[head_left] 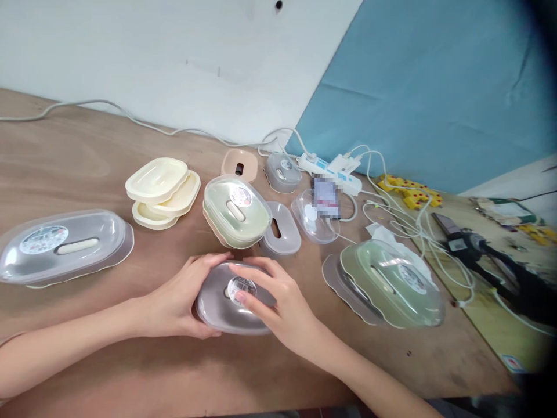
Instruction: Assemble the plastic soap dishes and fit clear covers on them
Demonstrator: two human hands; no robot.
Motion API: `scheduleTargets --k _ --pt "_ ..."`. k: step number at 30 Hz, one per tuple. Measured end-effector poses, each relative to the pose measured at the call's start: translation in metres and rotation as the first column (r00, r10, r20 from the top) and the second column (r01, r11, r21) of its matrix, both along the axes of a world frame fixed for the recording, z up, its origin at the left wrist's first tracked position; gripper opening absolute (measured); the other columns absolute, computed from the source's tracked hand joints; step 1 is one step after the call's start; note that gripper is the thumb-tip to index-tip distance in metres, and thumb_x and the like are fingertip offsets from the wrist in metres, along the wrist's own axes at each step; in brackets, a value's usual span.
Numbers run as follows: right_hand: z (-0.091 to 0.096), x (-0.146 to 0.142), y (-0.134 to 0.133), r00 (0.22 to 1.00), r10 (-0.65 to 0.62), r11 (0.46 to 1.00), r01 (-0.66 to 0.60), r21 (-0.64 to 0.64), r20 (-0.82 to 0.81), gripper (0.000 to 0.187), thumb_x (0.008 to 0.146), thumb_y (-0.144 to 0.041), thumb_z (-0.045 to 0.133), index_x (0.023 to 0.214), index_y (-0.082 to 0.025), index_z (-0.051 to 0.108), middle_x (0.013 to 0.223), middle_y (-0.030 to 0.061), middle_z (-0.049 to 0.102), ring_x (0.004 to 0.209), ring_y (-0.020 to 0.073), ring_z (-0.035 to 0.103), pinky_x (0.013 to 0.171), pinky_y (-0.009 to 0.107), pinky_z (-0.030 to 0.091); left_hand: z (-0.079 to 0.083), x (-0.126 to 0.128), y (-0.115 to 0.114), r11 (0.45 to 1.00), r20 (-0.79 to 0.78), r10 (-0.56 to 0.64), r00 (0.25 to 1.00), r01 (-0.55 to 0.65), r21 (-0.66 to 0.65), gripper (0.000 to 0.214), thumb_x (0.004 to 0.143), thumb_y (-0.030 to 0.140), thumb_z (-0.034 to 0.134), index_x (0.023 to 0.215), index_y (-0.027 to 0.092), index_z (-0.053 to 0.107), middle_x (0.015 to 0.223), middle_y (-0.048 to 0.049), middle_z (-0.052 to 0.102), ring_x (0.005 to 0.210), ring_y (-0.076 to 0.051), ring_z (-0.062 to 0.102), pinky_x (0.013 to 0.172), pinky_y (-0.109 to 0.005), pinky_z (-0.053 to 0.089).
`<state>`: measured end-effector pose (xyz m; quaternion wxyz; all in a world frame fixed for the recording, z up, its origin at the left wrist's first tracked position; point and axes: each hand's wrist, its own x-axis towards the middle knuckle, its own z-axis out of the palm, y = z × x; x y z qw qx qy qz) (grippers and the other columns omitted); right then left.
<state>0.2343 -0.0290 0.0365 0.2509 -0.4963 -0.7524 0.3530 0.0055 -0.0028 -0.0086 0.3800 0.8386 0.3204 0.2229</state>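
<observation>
A small grey oval container (220,305) with a clear lid and a round sticker lies on the wooden table (65,168) near its front edge. My left hand (180,299) wraps round its left end, fingers curled over the rim. From the other side my right hand (278,305) covers the lid, fingers pressed down on top beside the sticker.
Around it lie a large clear-lidded grey box (65,244) at left, stacked cream trays (163,191), a green lidded box (237,212), loose grey lids (281,229), a green box on a lid (391,281) at right, and a power strip (331,168) with white cables.
</observation>
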Motion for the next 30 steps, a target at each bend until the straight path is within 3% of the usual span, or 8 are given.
scheduleTargets --k 9,18,24,26,30 --pt "0.0 0.0 0.003 1.0 0.001 1.0 -0.001 -0.004 -0.015 0.033 0.092 -0.035 0.059 0.124 -0.028 0.063 0.121 0.0053 0.06 0.114 0.0194 0.057 0.099 0.037 0.047 -0.002 0.0 0.002 0.998 -0.014 -0.007 1.0 0.008 0.057 0.105 0.068 0.04 0.08 0.147 0.031 0.011 0.148 -0.0126 0.036 0.128 -0.036 0.043 0.105 -0.052 0.037" --pt "0.002 -0.004 0.001 0.999 -0.047 0.998 0.048 -0.051 0.01 0.033 0.092 -0.035 0.057 0.125 -0.03 0.062 0.122 0.0066 0.06 0.115 0.0221 0.058 0.099 0.042 0.048 -0.003 -0.003 0.001 1.0 0.05 -0.014 0.999 0.014 0.008 0.107 0.072 0.051 0.077 0.15 0.034 0.007 0.15 -0.0112 0.033 0.133 -0.034 0.038 0.107 -0.05 0.037" --pt "0.003 0.0 0.007 1.0 0.021 1.0 -0.021 -0.017 0.009 0.033 0.093 -0.036 0.057 0.125 -0.028 0.061 0.125 0.0063 0.059 0.117 0.0203 0.057 0.1 0.037 0.047 -0.002 -0.002 0.001 1.0 0.055 -0.013 0.998 0.013 -0.007 0.101 0.077 0.054 0.072 0.151 0.033 0.006 0.149 -0.0115 0.034 0.131 -0.034 0.039 0.106 -0.049 0.037" --pt "0.005 0.005 0.01 0.993 0.106 0.994 -0.106 -0.009 0.054 0.045 0.089 -0.042 0.061 0.131 -0.026 0.056 0.133 0.0085 0.054 0.124 0.0222 0.052 0.105 0.039 0.044 -0.001 -0.002 0.001 1.0 0.046 -0.003 0.999 0.003 0.011 0.102 0.076 0.055 0.072 0.151 0.033 0.007 0.148 -0.0113 0.036 0.13 -0.034 0.041 0.107 -0.05 0.036" --pt "0.011 0.017 0.015 0.911 0.342 0.937 -0.35 -0.008 0.228 0.096 0.069 -0.06 0.075 0.147 -0.022 0.034 0.15 0.0152 0.034 0.14 0.0311 0.032 0.113 0.05 0.033 0.0 0.0 0.002 1.0 0.02 0.025 0.999 -0.026 0.009 0.102 0.071 0.054 0.076 0.148 0.032 0.013 0.147 -0.0108 0.038 0.128 -0.033 0.042 0.108 -0.05 0.034"
